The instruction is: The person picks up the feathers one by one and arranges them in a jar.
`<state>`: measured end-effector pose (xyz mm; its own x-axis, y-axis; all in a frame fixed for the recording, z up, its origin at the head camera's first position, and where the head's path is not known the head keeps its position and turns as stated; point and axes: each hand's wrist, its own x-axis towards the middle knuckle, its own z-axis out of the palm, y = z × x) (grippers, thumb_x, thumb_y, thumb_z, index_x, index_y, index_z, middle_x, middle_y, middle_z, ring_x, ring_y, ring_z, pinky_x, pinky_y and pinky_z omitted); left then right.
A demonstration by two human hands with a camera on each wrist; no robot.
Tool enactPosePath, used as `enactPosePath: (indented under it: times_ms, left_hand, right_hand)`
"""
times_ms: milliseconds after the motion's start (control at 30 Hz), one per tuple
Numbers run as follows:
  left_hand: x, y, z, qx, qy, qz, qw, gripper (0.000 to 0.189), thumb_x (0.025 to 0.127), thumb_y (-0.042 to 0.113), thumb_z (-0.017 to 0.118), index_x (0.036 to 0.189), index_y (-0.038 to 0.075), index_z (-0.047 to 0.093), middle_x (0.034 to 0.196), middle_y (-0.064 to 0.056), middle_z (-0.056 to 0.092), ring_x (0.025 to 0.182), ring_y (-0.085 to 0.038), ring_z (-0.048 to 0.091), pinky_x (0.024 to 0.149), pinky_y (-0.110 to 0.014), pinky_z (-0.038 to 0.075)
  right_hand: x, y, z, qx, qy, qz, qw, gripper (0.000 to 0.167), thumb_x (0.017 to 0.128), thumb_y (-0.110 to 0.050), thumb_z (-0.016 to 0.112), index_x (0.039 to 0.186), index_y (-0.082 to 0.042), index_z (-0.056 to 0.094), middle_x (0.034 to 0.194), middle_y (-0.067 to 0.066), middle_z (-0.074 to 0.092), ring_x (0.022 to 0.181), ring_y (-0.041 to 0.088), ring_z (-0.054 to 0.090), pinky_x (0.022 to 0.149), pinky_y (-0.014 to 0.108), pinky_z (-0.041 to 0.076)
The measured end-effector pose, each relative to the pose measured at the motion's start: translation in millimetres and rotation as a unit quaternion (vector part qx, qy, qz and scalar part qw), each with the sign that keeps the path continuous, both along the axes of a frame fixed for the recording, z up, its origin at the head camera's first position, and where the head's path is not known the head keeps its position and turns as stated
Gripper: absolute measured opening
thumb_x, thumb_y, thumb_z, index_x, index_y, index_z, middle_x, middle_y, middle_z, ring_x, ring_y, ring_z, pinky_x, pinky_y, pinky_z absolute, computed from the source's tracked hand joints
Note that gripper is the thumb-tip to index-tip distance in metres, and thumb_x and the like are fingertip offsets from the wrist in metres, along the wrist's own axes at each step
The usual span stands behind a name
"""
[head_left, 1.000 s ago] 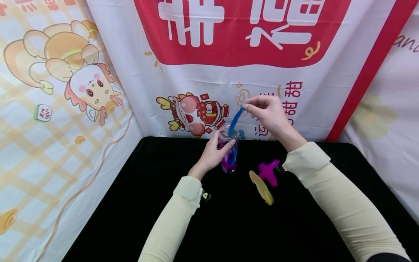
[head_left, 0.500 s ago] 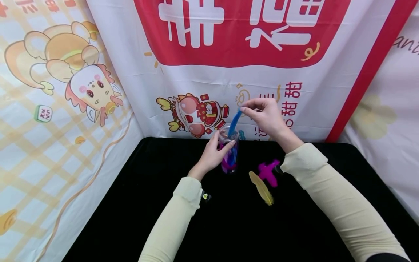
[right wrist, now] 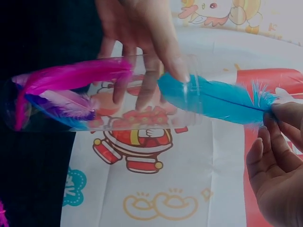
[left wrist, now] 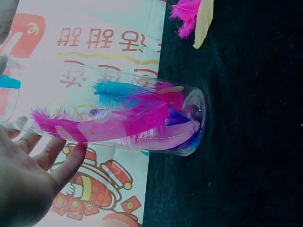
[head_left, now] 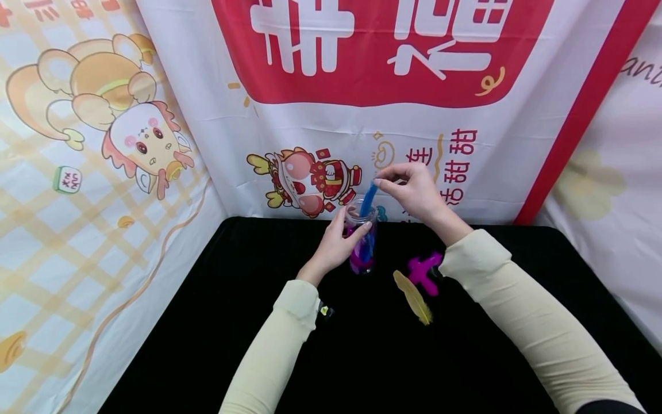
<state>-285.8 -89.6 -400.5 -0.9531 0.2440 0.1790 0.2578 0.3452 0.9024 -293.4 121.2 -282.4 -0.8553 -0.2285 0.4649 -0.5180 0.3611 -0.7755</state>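
My left hand [head_left: 333, 244] grips a clear jar [right wrist: 142, 124] by its side, near the mouth. Inside the jar lie several feathers, among them a magenta feather [right wrist: 78, 75], a pale pink one [left wrist: 163, 137] and a blue one [left wrist: 118, 93]. Between thumb and fingertips my right hand [head_left: 411, 187] pinches the quill end of another blue feather [right wrist: 222, 100] above the mouth. That feather's tip reaches in past the rim. In the right wrist view the left thumb lies along the jar's neck and the fingers show behind the glass.
A yellow feather [head_left: 414, 297] and some magenta feathers [head_left: 424, 272] lie on the black tabletop [head_left: 248, 322], to the right of the jar. A printed white and red cloth [head_left: 320, 126] hangs behind the table's far edge.
My right hand has moved down and to the left, bringing the blue feather lower into the jar's mouth. The left hand and jar have stayed in place.
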Motion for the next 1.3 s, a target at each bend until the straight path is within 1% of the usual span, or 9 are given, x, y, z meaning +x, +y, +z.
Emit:
enactPosePath:
  times_ms: [133, 267, 433, 633, 800, 1000, 1100, 1167, 1300]
  left_hand:
    - [0.0, -0.3, -0.8, -0.002, -0.002, -0.002, 1.0000, 0.085, 0.093, 0.070, 0.058, 0.159, 0.024, 0.030, 0.152, -0.006, 0.045, 0.137, -0.023, 0.049, 0.112, -0.049, 0.043]
    - [-0.3, -0.7, -0.6, -0.004, -0.003, -0.001, 1.0000, 0.087, 0.093, 0.071, 0.058, 0.159, 0.023, 0.029, 0.153, -0.006, 0.044, 0.138, -0.024, 0.048, 0.113, -0.049, 0.042]
    - [-0.5, -0.8, -0.1, -0.005, 0.000, 0.000, 1.0000, 0.087, 0.093, 0.071, 0.058, 0.159, 0.023, 0.029, 0.154, -0.007, 0.043, 0.141, -0.023, 0.045, 0.114, -0.049, 0.040]
    - [-0.8, -1.1, -0.1, -0.008, 0.004, 0.002, 1.0000, 0.089, 0.092, 0.072, 0.057, 0.160, 0.022, 0.029, 0.155, -0.007, 0.043, 0.141, -0.022, 0.044, 0.116, -0.049, 0.038]
    - [-0.4, -1.1, -0.1, -0.006, 0.007, 0.000, 1.0000, 0.089, 0.093, 0.071, 0.057, 0.160, 0.019, 0.029, 0.156, -0.011, 0.042, 0.141, -0.023, 0.044, 0.115, -0.049, 0.039]
    - [-1.2, -0.8, -0.4, 0.001, -0.001, -0.006, 1.0000, 0.087, 0.093, 0.071, 0.058, 0.159, 0.023, 0.029, 0.156, -0.009, 0.041, 0.141, -0.023, 0.044, 0.115, -0.050, 0.038]
    - [-1.3, -0.7, -0.6, 0.002, -0.005, -0.007, 1.0000, 0.087, 0.092, 0.072, 0.058, 0.159, 0.024, 0.028, 0.156, -0.009, 0.041, 0.141, -0.023, 0.044, 0.116, -0.050, 0.038]
    - [-1.3, -0.5, -0.6, -0.002, 0.000, -0.005, 1.0000, 0.086, 0.093, 0.071, 0.058, 0.159, 0.024, 0.029, 0.157, -0.009, 0.041, 0.141, -0.022, 0.044, 0.116, -0.050, 0.038]
    - [-1.3, 0.1, -0.4, -0.013, 0.009, 0.001, 0.9999, 0.083, 0.094, 0.069, 0.058, 0.158, 0.024, 0.030, 0.154, -0.005, 0.043, 0.141, -0.021, 0.044, 0.116, -0.048, 0.038]
  right_hand:
    - [-0.2, -2, -3.5, 0.018, -0.001, -0.001, 0.9998, 0.014, 0.095, -0.015, 0.075, 0.103, -0.004, 0.080, 0.105, 0.012, 0.075, 0.088, 0.025, 0.069, 0.071, 0.023, 0.054]
    - [-0.6, -4, -4.9, 0.040, 0.005, 0.003, 0.9992, 0.014, 0.096, -0.015, 0.074, 0.103, -0.004, 0.079, 0.107, 0.013, 0.075, 0.090, 0.024, 0.069, 0.074, 0.025, 0.055]
    - [-2.3, -6, -6.1, 0.064, -0.001, 0.013, 0.9978, 0.017, 0.098, -0.016, 0.072, 0.106, -0.002, 0.079, 0.111, 0.014, 0.073, 0.092, 0.026, 0.070, 0.077, 0.034, 0.058]
    - [-4.8, -8, -7.4, 0.091, 0.005, 0.012, 0.9958, 0.014, 0.098, -0.015, 0.072, 0.104, -0.005, 0.079, 0.108, 0.011, 0.074, 0.089, 0.023, 0.070, 0.078, 0.041, 0.059]
    - [-8.1, -9, -8.0, 0.120, 0.023, 0.016, 0.9924, 0.013, 0.098, -0.015, 0.071, 0.103, -0.007, 0.080, 0.102, 0.009, 0.075, 0.087, 0.022, 0.070, 0.078, 0.042, 0.059]
    - [-12.6, -10, -9.1, 0.159, 0.035, 0.016, 0.9865, 0.013, 0.097, -0.015, 0.072, 0.103, -0.007, 0.080, 0.096, 0.007, 0.076, 0.087, 0.019, 0.068, 0.078, 0.041, 0.057]
    - [-14.1, -11, -9.6, 0.170, 0.034, 0.019, 0.9847, 0.013, 0.097, -0.014, 0.072, 0.102, -0.006, 0.081, 0.095, 0.007, 0.076, 0.086, 0.019, 0.067, 0.078, 0.040, 0.056]
    - [-14.7, -12, -9.7, 0.173, 0.033, 0.021, 0.9842, 0.013, 0.097, -0.014, 0.072, 0.102, -0.005, 0.081, 0.095, 0.008, 0.076, 0.086, 0.020, 0.067, 0.078, 0.041, 0.055]
    - [-15.3, -15, -9.8, 0.179, 0.030, 0.020, 0.9831, 0.014, 0.097, -0.013, 0.072, 0.102, -0.004, 0.080, 0.096, 0.010, 0.076, 0.086, 0.022, 0.067, 0.077, 0.040, 0.055]
